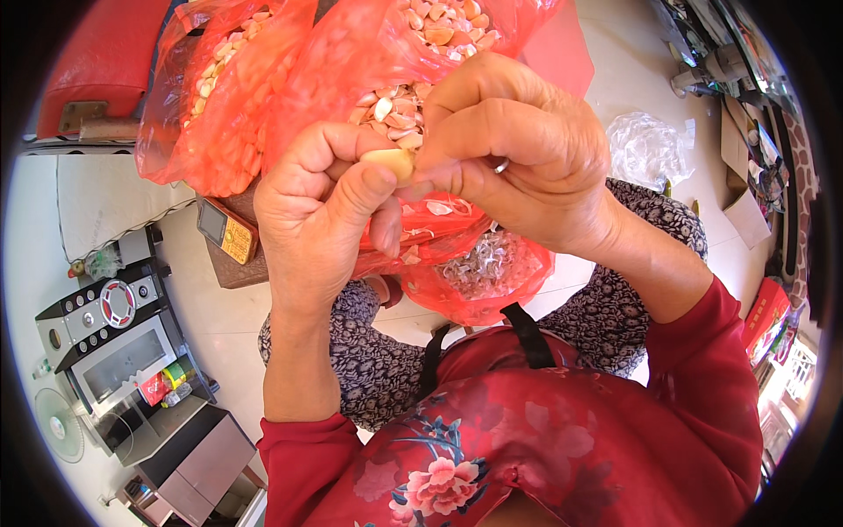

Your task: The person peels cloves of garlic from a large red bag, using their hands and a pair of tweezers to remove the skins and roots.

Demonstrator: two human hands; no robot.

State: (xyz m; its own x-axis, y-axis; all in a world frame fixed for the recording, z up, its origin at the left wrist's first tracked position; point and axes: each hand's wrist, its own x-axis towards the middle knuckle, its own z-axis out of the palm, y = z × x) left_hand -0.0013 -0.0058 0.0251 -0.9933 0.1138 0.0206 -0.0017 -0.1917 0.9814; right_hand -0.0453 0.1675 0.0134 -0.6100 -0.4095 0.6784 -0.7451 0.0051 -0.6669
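Note:
Between the thumb and fingers of my left hand (323,204) is a pale garlic clove (388,161). My right hand (520,151) pinches at the clove's right end; whether a bit of skin is between its fingertips is hidden. Just behind the hands, unpeeled garlic cloves (397,115) lie on red plastic, with more cloves (448,26) in a red bag above. At the upper left, a red plastic bag (230,125) holds many pale cloves. Below my hands, another red bag (487,263) contains papery garlic skins.
A yellow mobile phone (227,230) rests on the brown surface's left corner. Crumpled clear plastic (649,150) lies on the tiled floor at right, near a cardboard box (744,178). A cabinet (197,461) and a standing fan (59,425) are at lower left.

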